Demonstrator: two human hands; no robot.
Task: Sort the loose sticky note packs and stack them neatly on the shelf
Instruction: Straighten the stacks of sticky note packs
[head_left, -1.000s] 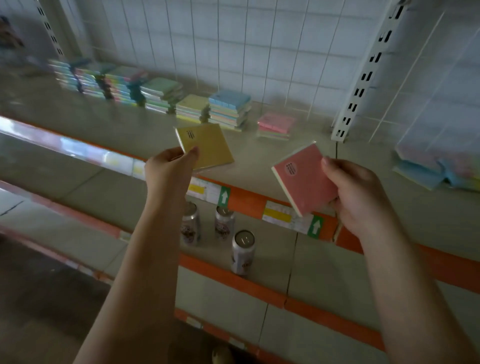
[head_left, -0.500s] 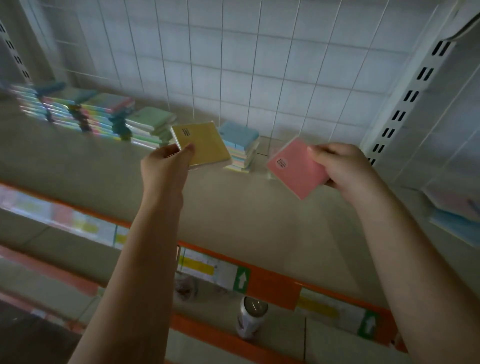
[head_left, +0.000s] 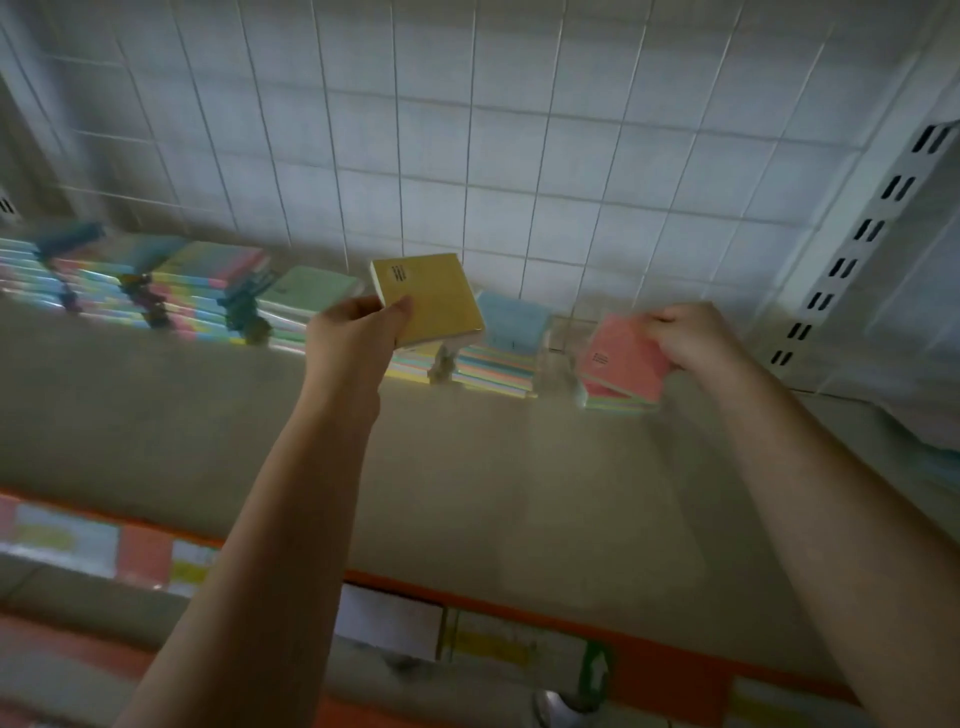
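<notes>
My left hand (head_left: 358, 332) pinches a yellow sticky note pack (head_left: 428, 296) by its near corner and holds it in the air over a low stack with a yellow top (head_left: 410, 366) at the back of the shelf. My right hand (head_left: 691, 338) grips a pink sticky note pack (head_left: 621, 358), tilted, touching or just above the short pink-topped stack (head_left: 618, 402). Between the two stands a blue-topped stack (head_left: 511, 327). Further stacks, one green-topped (head_left: 306, 291), run to the left along the back wall.
The beige shelf (head_left: 493, 493) has bare surface in front of the stacks. A wire grid over white backing (head_left: 467, 156) closes the back. A slotted white upright (head_left: 857, 244) stands at the right. Orange price rail (head_left: 660, 675) marks the front edge; a can top (head_left: 558, 709) shows below.
Both hands have reached further toward the back of the shelf. The yellow pack now hovers over its stack and the pink pack has come down onto or just above the pink stack.
</notes>
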